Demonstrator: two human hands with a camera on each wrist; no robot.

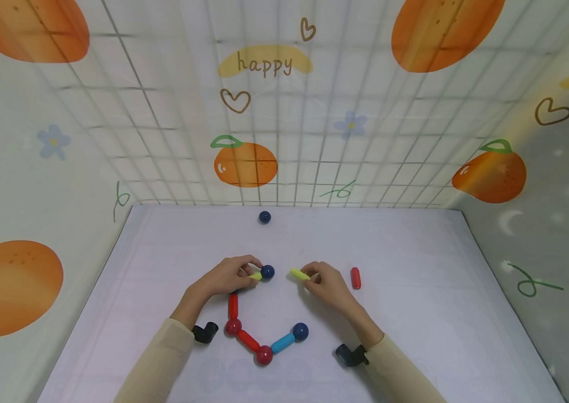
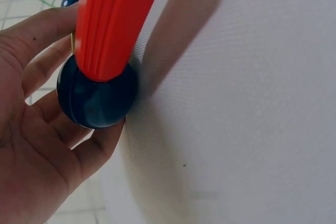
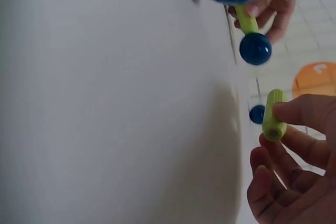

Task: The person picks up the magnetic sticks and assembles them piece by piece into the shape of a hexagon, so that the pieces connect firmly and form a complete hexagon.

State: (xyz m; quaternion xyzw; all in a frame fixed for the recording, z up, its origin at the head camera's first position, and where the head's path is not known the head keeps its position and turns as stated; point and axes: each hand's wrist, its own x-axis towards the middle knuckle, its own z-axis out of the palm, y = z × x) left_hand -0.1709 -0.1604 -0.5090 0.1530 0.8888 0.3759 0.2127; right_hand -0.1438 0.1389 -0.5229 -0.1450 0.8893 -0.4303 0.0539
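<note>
My left hand [image 1: 234,274] pinches a short yellow-green rod [image 3: 247,20] at the upper end of a chain of balls and rods. A blue ball [image 1: 267,272] caps that rod's free end. Beside the left palm, another blue ball [image 2: 97,98] joins the rod to a red rod [image 1: 234,306]; the hand mostly hides this ball in the head view. The chain curves on through red balls [image 1: 264,355], a second red rod [image 1: 248,340] and a light-blue rod [image 1: 282,343] to a blue ball [image 1: 301,331]. Between thumb and fingers, my right hand [image 1: 325,282] holds a loose yellow-green rod [image 1: 299,274], apart from the chain.
A loose red rod [image 1: 356,278] lies right of the right hand. One loose blue ball [image 1: 264,217] sits near the back edge of the white table [image 1: 405,252]. Patterned curtains [image 1: 173,140] stand behind and at both sides.
</note>
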